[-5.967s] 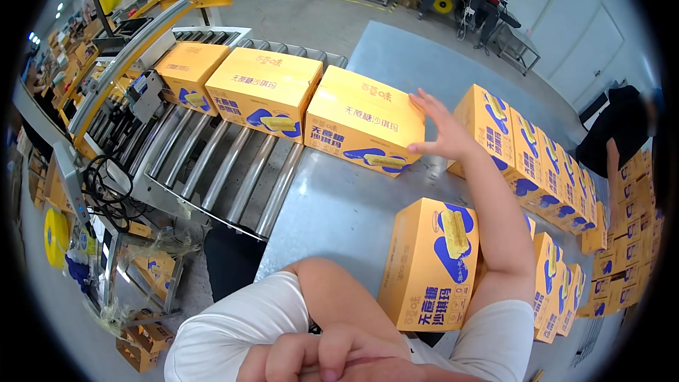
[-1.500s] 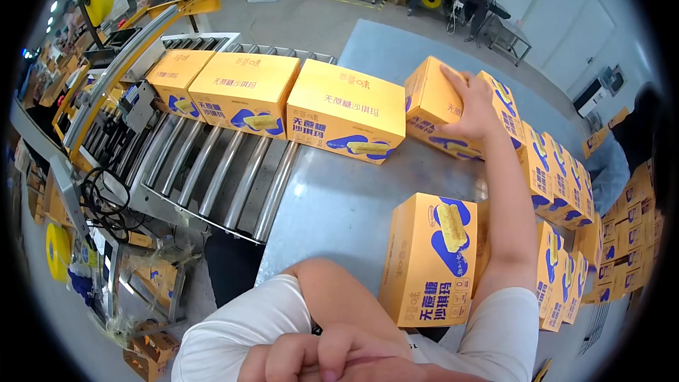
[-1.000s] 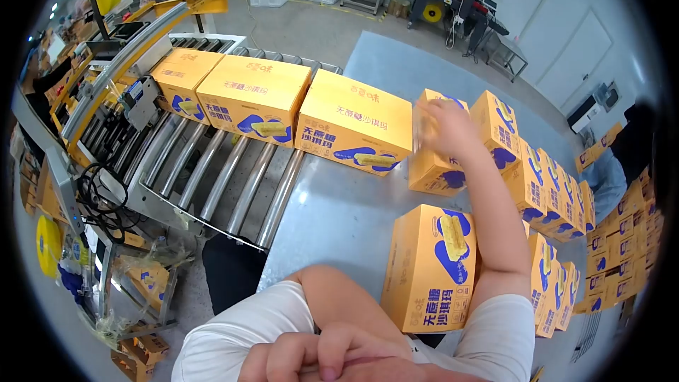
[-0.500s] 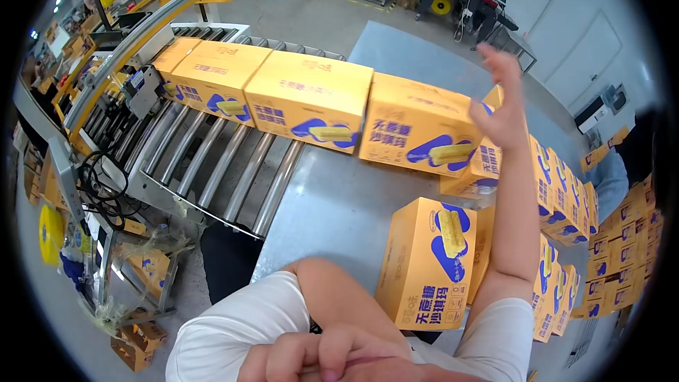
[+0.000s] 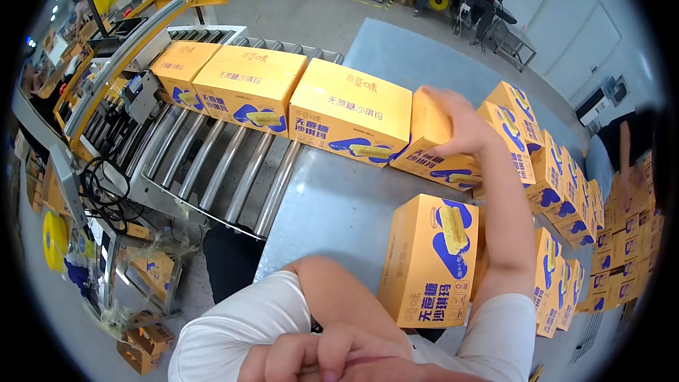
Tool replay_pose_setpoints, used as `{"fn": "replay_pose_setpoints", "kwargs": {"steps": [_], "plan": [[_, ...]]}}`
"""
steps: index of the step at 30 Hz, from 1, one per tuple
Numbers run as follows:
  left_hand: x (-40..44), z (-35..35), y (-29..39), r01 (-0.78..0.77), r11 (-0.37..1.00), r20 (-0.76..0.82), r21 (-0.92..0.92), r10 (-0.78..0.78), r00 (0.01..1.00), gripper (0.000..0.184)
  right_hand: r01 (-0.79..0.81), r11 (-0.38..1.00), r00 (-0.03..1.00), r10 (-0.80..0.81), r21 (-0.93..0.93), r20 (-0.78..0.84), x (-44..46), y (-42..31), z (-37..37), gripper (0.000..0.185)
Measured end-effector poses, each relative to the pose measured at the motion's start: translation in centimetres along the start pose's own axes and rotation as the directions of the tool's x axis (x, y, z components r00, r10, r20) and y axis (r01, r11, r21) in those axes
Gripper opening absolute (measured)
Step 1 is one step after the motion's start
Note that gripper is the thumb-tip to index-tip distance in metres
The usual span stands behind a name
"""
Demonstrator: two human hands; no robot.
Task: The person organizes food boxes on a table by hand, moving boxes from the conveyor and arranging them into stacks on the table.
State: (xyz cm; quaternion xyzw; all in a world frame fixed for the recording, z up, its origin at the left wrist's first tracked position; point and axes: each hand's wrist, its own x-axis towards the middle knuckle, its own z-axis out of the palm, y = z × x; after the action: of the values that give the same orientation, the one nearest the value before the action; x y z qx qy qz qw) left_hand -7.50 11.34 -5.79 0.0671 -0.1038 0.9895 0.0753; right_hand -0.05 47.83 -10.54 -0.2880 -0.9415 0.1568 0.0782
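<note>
My right hand (image 5: 460,124) is wrapped over a yellow box (image 5: 433,134) lying on its side at the end of a row. That box meets the right end of a large yellow box (image 5: 351,102), which rests partly on the metal table (image 5: 325,205). Further left, two more yellow boxes (image 5: 249,78) sit in line on the rollers. My left hand (image 5: 300,357) is curled at the bottom edge, and what it holds, if anything, is hidden. An upright yellow box (image 5: 428,262) stands near my right forearm.
Upright boxes (image 5: 548,177) run in a row along the right side, with further boxes (image 5: 544,290) nearer me. The roller conveyor (image 5: 233,177) leads left to a machine frame (image 5: 138,49). A co-worker (image 5: 622,141) is at the far right beside stacked boxes (image 5: 622,255).
Since half a second ago, my right hand has come down from its raised, spread pose onto a box. The row has shifted along to the left since earlier. My left hand remains curled.
</note>
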Motion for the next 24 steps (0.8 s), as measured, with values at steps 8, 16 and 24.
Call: {"fn": "replay_pose_setpoints", "kwargs": {"steps": [8, 16, 24], "plan": [[1.0, 0.2, 0.1, -0.013, 1.0, 0.001, -0.02, 0.013, 1.0, 0.019, 0.426, 0.854, 0.699, -0.103, 0.297, -0.707, -2.5, 0.1, -7.1, 0.123], [1.6, 2.5, -0.9, -0.13, 0.99, -0.139, -0.059, 0.121, 0.983, 0.015, -0.133, 0.918, 0.928, 0.247, 0.373, -0.278, -3.2, 5.7, -7.8, 0.032], [1.0, 3.8, -1.3, -0.137, 0.987, -0.273, 0.087, 0.156, 0.949, 0.009, -0.076, 0.887, 0.92, -0.115, -0.456, -0.376, 0.3, 1.7, -0.2, 0.051]]}}
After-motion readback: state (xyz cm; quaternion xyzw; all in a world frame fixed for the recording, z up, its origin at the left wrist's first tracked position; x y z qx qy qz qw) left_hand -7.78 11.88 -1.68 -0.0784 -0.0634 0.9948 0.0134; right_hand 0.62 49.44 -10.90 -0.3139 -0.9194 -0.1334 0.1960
